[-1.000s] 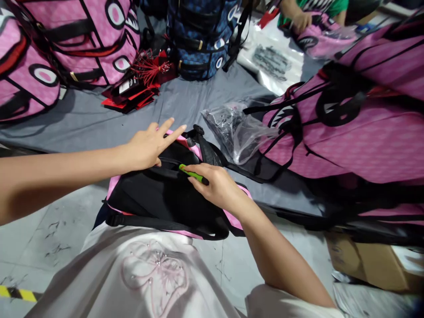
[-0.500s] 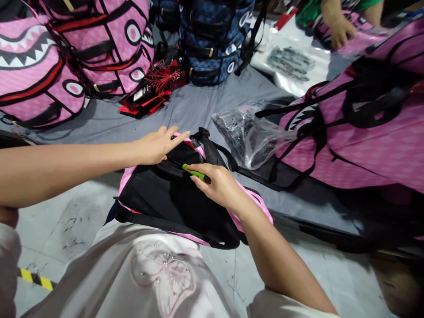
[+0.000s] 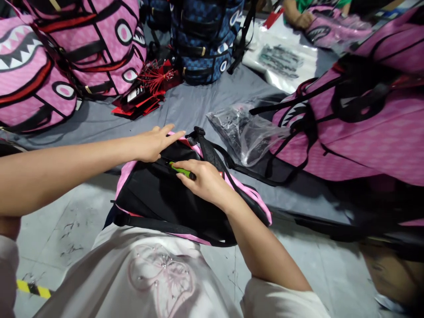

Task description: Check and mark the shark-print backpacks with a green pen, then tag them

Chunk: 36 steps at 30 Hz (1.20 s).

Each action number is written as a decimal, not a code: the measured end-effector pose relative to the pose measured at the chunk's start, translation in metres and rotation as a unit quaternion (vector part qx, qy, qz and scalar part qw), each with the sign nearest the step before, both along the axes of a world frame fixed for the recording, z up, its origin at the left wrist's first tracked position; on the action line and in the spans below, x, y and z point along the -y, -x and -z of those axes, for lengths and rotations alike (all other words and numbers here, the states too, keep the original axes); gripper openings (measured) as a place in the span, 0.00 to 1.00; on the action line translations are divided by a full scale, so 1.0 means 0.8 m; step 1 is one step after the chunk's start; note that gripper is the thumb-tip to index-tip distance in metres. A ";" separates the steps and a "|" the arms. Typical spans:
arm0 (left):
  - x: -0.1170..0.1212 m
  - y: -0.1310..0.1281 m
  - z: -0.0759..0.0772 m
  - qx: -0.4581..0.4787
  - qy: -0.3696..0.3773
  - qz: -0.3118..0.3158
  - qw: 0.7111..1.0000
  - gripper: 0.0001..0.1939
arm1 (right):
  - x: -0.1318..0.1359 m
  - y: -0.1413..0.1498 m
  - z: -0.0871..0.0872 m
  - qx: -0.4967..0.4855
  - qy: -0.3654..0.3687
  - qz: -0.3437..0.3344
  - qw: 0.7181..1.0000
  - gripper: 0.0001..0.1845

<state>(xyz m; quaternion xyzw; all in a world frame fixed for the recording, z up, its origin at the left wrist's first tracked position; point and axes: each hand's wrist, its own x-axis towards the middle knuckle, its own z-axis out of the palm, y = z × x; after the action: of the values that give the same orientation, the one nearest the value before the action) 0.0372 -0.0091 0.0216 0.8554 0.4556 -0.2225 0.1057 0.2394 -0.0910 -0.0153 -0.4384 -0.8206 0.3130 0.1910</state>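
Note:
A black and pink backpack (image 3: 142,194) lies tilted across the table's near edge against my body, its black side up. At its far edge my left hand (image 3: 154,143) rests with fingers stretched out and partly spread, holding nothing. My right hand (image 3: 207,179) is closed around a small tool with a green and black handle (image 3: 183,171). The tool's tip points left at the black fabric, close below my left hand; its exact kind is hard to make out. Shoulder straps (image 3: 208,150) with a black buckle lie at the bag's right side.
Pink shark-mouth backpacks (image 3: 89,44) stand at left, with blue checked ones (image 3: 198,39) behind. Red tags (image 3: 139,101) lie beside them. A clear plastic bag (image 3: 243,132) and more pink backpacks (image 3: 364,137) are at right. Another person's hand (image 3: 303,20) touches a wrapped bag.
My right hand and the green tool have shifted left, nearer my left hand. My left hand stays on the bag's edge. The other person's hand has moved back, and the view has shifted slightly.

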 end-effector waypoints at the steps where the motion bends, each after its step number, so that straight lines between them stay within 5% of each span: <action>1: -0.002 0.001 0.003 0.006 -0.001 -0.001 1.000 0.54 | -0.002 0.003 0.002 0.012 -0.006 0.001 1.000 0.17; 9: -0.006 0.017 0.028 0.083 -0.008 -0.063 0.995 0.53 | -0.012 0.016 0.021 0.031 -0.040 0.013 0.999 0.17; 17: -0.004 0.012 0.021 0.077 0.001 -0.047 0.996 0.51 | -0.009 0.025 0.011 0.122 -0.061 0.023 0.990 0.17; 36: -0.010 0.011 0.022 0.060 0.005 -0.032 0.998 0.51 | -0.008 0.034 0.013 0.083 -0.037 0.037 0.995 0.16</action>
<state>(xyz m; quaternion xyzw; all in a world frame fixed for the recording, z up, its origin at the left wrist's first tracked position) 0.0284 -0.0009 0.0040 0.8514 0.4749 -0.1700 0.1441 0.2124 -0.0848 -0.0254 -0.4858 -0.8277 0.2376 0.1500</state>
